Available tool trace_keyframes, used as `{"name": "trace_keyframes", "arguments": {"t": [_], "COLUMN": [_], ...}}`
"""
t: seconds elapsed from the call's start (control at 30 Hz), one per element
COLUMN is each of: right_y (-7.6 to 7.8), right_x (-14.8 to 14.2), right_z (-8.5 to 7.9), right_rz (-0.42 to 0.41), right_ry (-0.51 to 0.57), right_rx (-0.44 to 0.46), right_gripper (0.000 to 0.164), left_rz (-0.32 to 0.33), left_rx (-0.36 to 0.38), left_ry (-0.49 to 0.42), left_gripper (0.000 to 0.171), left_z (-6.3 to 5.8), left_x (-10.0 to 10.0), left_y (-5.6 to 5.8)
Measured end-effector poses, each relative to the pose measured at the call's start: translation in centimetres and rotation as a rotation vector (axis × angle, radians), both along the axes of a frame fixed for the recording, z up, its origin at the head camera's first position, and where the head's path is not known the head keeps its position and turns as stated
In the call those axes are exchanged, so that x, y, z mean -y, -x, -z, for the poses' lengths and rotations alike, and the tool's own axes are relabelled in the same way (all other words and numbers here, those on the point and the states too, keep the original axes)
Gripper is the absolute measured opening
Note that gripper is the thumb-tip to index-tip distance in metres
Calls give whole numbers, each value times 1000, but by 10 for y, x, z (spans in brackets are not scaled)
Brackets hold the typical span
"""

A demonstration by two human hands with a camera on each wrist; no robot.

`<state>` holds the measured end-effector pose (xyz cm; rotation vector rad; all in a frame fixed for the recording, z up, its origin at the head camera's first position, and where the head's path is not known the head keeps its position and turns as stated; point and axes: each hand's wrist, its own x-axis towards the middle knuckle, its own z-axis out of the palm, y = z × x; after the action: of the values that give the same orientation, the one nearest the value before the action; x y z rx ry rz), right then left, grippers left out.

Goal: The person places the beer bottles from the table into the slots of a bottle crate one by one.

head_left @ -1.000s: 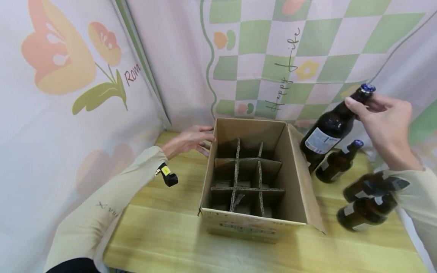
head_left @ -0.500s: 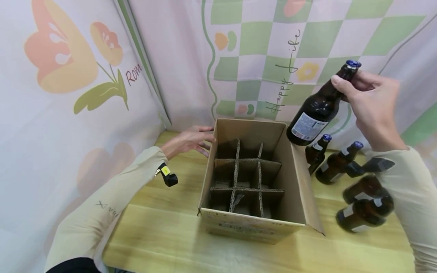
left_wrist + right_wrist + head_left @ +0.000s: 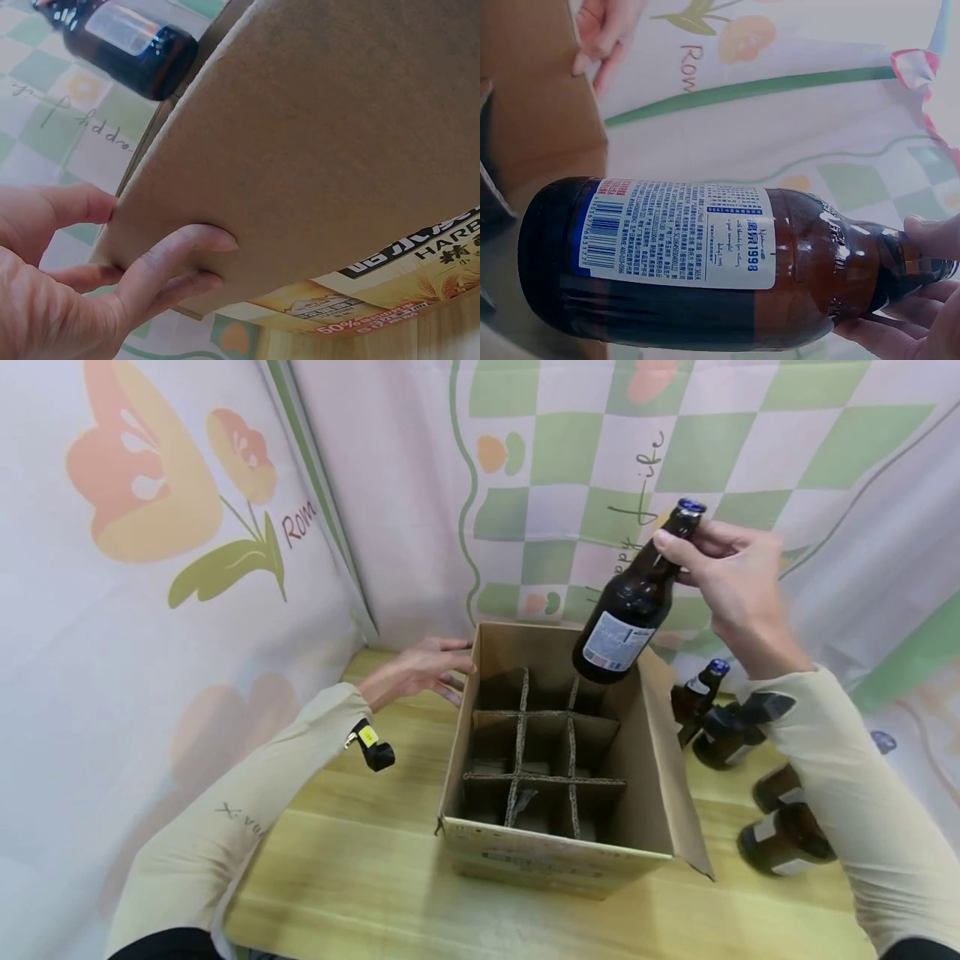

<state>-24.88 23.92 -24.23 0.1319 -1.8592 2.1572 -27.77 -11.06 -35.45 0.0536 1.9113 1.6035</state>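
Observation:
My right hand (image 3: 738, 572) grips a brown glass beer bottle (image 3: 622, 627) by its neck, under a blue crown cap. The bottle tilts, its base hanging over the back right part of an uncovered cardboard box (image 3: 555, 860). Cardboard dividers (image 3: 519, 743) split the box inside into cells. In the right wrist view the bottle's white and blue label (image 3: 675, 232) faces the camera. On the box's left side, near the back corner, my left hand (image 3: 423, 667) rests with loosely extended fingers. The left wrist view shows its fingertips against the brown cardboard flap (image 3: 262, 150).
Several more brown bottles stand right of the box, among them a capped one (image 3: 692, 697) beside its right flap (image 3: 675, 777) and another (image 3: 783, 842) partly behind my right sleeve. All stand on a wooden table (image 3: 360, 860). Printed curtains (image 3: 405, 485) enclose the back and left.
My right hand has lifted the beer bottle from beside the other bottles and carried it left over the box. The left hand has stayed at the box's side.

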Motion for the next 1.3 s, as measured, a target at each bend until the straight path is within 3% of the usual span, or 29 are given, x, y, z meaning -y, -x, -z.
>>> {"name": "trace_keyframes", "arguments": {"t": [0.4, 0.6, 0.97, 1.2, 1.3], "right_y": [27, 31, 32, 35, 37], "right_x": [51, 68, 97, 112, 118], "right_z": [28, 44, 67, 69, 72], "right_rz": [-68, -84, -136, -171, -163], "right_ry": [-317, -492, -523, -522, -513], "right_rx": [4, -7, -66, -140, -118], "right_gripper": [47, 40, 35, 33, 32], "left_rz": [17, 37, 32, 30, 31], "left_rx": [-24, -31, -17, -21, -15], "left_ry": [11, 7, 6, 24, 24], "left_gripper": [78, 78, 78, 77, 77], "left_z": [-5, -5, -5, -7, -8], "left_x": [-12, -17, -12, -9, -6], "left_y": [4, 6, 7, 12, 12]}}
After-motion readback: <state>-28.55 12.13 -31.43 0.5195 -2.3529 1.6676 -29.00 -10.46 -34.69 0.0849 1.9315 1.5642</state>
